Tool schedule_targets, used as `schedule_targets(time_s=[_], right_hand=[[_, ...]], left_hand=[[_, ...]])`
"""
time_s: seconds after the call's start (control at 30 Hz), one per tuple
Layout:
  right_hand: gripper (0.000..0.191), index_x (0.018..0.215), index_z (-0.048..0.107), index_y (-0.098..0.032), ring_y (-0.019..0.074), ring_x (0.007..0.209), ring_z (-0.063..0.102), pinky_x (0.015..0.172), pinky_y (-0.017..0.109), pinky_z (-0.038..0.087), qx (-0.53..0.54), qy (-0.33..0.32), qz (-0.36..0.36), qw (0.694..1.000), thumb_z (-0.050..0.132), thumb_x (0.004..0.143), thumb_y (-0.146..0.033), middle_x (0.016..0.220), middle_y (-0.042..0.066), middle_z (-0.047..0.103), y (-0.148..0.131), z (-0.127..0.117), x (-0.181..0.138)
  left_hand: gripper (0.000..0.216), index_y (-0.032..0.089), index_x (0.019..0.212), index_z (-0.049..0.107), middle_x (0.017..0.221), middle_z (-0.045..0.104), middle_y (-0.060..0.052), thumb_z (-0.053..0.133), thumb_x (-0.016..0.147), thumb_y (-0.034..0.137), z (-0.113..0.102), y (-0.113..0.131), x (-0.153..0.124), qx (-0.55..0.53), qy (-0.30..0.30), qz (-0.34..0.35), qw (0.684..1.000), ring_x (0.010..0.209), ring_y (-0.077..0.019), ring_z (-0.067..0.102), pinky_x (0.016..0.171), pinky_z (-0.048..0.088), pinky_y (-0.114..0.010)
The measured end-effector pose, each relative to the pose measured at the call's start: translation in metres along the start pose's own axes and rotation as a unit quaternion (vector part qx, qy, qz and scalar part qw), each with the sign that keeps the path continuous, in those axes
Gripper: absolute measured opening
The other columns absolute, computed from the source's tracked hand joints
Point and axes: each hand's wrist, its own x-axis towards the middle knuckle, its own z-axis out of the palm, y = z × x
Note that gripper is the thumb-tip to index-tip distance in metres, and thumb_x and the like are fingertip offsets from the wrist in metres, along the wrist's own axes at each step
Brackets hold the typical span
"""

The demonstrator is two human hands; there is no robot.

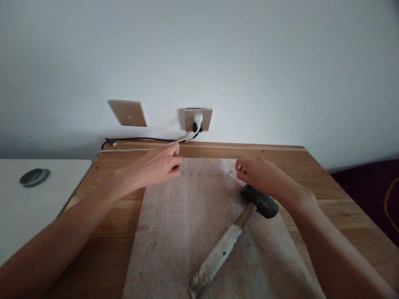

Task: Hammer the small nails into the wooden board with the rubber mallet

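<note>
My left hand (165, 165) is closed at the far left part of a pale, worn wooden board (165, 232), with its fingers curled. At the far right corner of the board, my right hand (254, 170) is closed with the fingers bent in. What either hand holds, if anything, is too small or hidden to make out. Between the hands runs a row of small dark marks (209, 172), maybe nails or holes. A hammer (230, 234) with a dark head and a whitish wrapped handle lies diagonally on the board, its head just below my right hand.
The board rests on a wooden tabletop (336, 216) against a white wall. A black cable (146, 138) and a white cable (131, 149) run along the back edge to a wall socket (189, 120). A white surface (18, 216) with a round grommet (35, 177) stands left.
</note>
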Motion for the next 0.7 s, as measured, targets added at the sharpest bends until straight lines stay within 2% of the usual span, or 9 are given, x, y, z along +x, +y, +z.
schedule_targets(time_s=[0.17, 0.27, 0.33, 0.43, 0.5, 0.53, 0.6, 0.67, 0.7], right_hand=[[0.028, 0.085, 0.072, -0.016, 0.0217, 0.083, 0.073, 0.075, 0.029, 0.043, 0.017, -0.017, -0.029, 0.999, 0.047, 0.096, -0.009, 0.088, 0.011, 0.077, -0.010, 0.002, 0.007], [0.031, 0.084, 0.071, -0.017, 0.0220, 0.087, 0.073, 0.078, 0.028, 0.044, 0.029, -0.016, -0.041, 0.999, 0.044, 0.098, -0.008, 0.089, 0.012, 0.077, -0.011, 0.004, 0.007], [0.031, 0.081, 0.069, -0.018, 0.0218, 0.085, 0.072, 0.078, 0.029, 0.044, 0.044, -0.010, -0.057, 0.997, 0.044, 0.098, -0.010, 0.086, 0.010, 0.077, -0.007, 0.006, 0.006], [0.026, 0.082, 0.069, -0.019, 0.0214, 0.082, 0.071, 0.077, 0.030, 0.046, 0.109, 0.019, -0.068, 0.991, 0.047, 0.095, -0.014, 0.085, 0.009, 0.076, 0.004, 0.009, 0.004], [0.017, 0.085, 0.069, -0.020, 0.0211, 0.078, 0.070, 0.075, 0.031, 0.049, 0.220, 0.055, -0.044, 0.973, 0.053, 0.090, -0.021, 0.082, 0.007, 0.075, 0.011, 0.011, 0.003], [0.013, 0.085, 0.068, -0.021, 0.0208, 0.075, 0.068, 0.073, 0.031, 0.050, 0.298, 0.078, -0.027, 0.951, 0.056, 0.087, -0.025, 0.080, 0.006, 0.073, 0.013, 0.011, 0.003], [0.008, 0.081, 0.061, -0.023, 0.0198, 0.069, 0.063, 0.066, 0.031, 0.049, 0.465, 0.116, 0.007, 0.878, 0.056, 0.081, -0.030, 0.074, 0.004, 0.065, 0.016, 0.012, 0.003], [0.007, 0.076, 0.052, -0.025, 0.0184, 0.063, 0.056, 0.058, 0.030, 0.045, 0.590, 0.118, 0.031, 0.798, 0.052, 0.079, -0.031, 0.069, 0.001, 0.056, 0.015, 0.012, 0.004], [0.008, 0.074, 0.048, -0.026, 0.0179, 0.060, 0.053, 0.055, 0.030, 0.042, 0.621, 0.102, 0.040, 0.776, 0.049, 0.080, -0.032, 0.067, 0.000, 0.052, 0.014, 0.012, 0.004]], left_hand=[[0.027, 0.019, 0.093, 0.071, 0.090, 0.065, -0.005, 0.050, 0.106, 0.029, 0.008, -0.001, 0.002, -0.075, -0.008, -0.015, 0.997, 0.081, -0.0193, 0.063, 0.077, 0.048, -0.033], [0.022, 0.019, 0.093, 0.068, 0.084, 0.070, -0.004, 0.051, 0.104, 0.028, 0.018, -0.002, 0.001, -0.237, 0.027, -0.076, 0.968, 0.079, -0.0182, 0.066, 0.077, 0.051, -0.032], [0.023, 0.018, 0.092, 0.065, 0.087, 0.073, -0.006, 0.051, 0.102, 0.034, 0.025, -0.003, 0.000, -0.406, 0.044, -0.129, 0.904, 0.078, -0.0178, 0.068, 0.073, 0.054, -0.032], [0.021, 0.018, 0.092, 0.062, 0.094, 0.074, -0.011, 0.052, 0.098, 0.036, 0.032, -0.003, -0.001, -0.593, 0.064, -0.214, 0.774, 0.082, -0.0192, 0.070, 0.073, 0.057, -0.034], [0.017, 0.020, 0.089, 0.060, 0.091, 0.071, -0.012, 0.052, 0.095, 0.033, 0.034, -0.003, -0.002, -0.621, 0.082, -0.256, 0.736, 0.082, -0.0194, 0.068, 0.073, 0.057, -0.035], [0.017, 0.020, 0.086, 0.059, 0.087, 0.070, -0.011, 0.051, 0.094, 0.033, 0.034, -0.003, -0.003, -0.622, 0.085, -0.268, 0.731, 0.078, -0.0188, 0.066, 0.070, 0.055, -0.034], [0.022, 0.021, 0.082, 0.056, 0.078, 0.064, -0.006, 0.048, 0.096, 0.036, 0.034, -0.002, -0.004, -0.604, 0.071, -0.269, 0.747, 0.068, -0.0164, 0.060, 0.063, 0.051, -0.031], [0.027, 0.021, 0.082, 0.058, 0.071, 0.059, -0.001, 0.051, 0.097, 0.042, 0.034, 0.001, -0.005, -0.531, 0.049, -0.240, 0.811, 0.061, -0.0141, 0.053, 0.058, 0.044, -0.029], [0.028, 0.021, 0.086, 0.060, 0.068, 0.057, 0.001, 0.055, 0.097, 0.046, 0.034, 0.003, -0.006, -0.467, 0.041, -0.217, 0.857, 0.059, -0.0138, 0.051, 0.057, 0.042, -0.028]])
